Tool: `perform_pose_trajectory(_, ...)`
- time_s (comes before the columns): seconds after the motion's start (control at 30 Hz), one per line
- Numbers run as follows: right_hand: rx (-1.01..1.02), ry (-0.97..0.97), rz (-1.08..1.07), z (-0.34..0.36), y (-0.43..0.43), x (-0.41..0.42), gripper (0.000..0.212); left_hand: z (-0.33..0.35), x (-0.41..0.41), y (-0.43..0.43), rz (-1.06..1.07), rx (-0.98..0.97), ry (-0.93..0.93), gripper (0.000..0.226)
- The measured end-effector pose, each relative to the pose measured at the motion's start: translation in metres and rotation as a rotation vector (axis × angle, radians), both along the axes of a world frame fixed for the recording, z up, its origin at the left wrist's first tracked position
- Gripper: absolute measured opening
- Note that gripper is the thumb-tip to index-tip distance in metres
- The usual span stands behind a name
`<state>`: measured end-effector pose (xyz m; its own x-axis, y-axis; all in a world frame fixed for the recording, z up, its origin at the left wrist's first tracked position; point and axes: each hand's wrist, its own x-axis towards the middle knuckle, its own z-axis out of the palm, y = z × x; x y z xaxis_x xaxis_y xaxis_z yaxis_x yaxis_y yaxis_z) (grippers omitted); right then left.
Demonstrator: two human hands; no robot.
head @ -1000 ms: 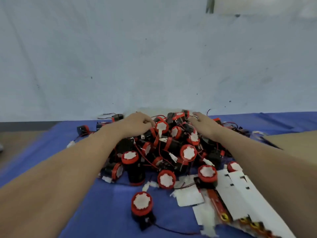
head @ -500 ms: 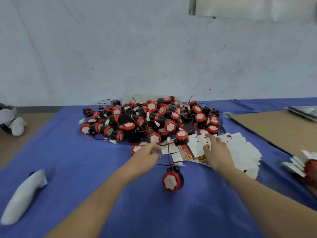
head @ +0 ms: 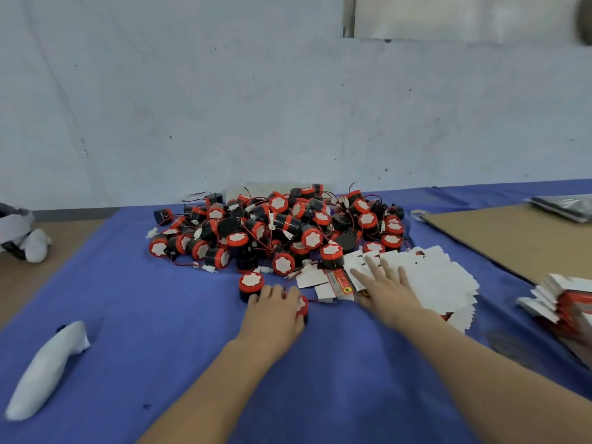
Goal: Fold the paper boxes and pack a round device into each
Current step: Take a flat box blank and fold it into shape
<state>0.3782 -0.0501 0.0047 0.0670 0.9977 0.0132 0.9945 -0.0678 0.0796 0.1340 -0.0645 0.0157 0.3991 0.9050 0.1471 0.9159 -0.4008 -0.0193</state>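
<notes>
Fingers of the left hand (head: 275, 312) bend down over one round black device with a red rim (head: 303, 309), clasping it from above against the blue cloth (head: 128, 315); only the device's right edge shows past the hand. Just beyond those fingertips stands a second round device (head: 251, 283), alone and upright, its white-centred red face up; whether the fingertips touch it cannot be told. Farther out from both hands lies one big heap of the same red-and-black round devices (head: 282, 225). There are several dozen, with thin red and black wires tangled among them, too many and too overlapped for an exact count. The right hand (head: 386, 285), to the right of the left and not touching it, lies flat with its fingers straight and spread. It presses on one fanned spread of flat white paper box blanks (head: 442, 277). The sheets overlap too closely to count. One blank with a red printed face (head: 339, 280) lies on the thumb side. Well to the right of the right hand sit one brown cardboard sheet (head: 512, 238) and, nearer, one leaning stack of red-and-white paper boxes (head: 563, 302), blurred. Well to the left of the left hand lies one long white cloth bundle (head: 48, 363).
</notes>
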Motion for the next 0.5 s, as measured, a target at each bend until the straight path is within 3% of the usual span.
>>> perform_pose_trajectory(0.17, 0.020, -0.008, 0.063, 0.000, -0.003, -0.006, 0.045, -0.005, 0.000, -0.008, 0.063, 0.044, -0.083, 0.046)
perform_pose_trajectory(0.37, 0.128, 0.173, 0.076, 0.006, -0.026, -0.006, 0.037, 0.002, 0.003, -0.022, 0.019, 0.092, -0.335, 0.045)
perform_pose_trajectory(0.43, 0.294, 0.174, 0.080, 0.012, -0.037, -0.004, 0.033, 0.009, 0.002, -0.026, 0.040, 0.077, -0.485, 0.043)
perform_pose_trajectory(0.5, 0.557, 0.353, 0.070, 0.021, -0.049, -0.007, 0.028, 0.015, 0.001, -0.030, 0.041, 0.036, -0.720, 0.039)
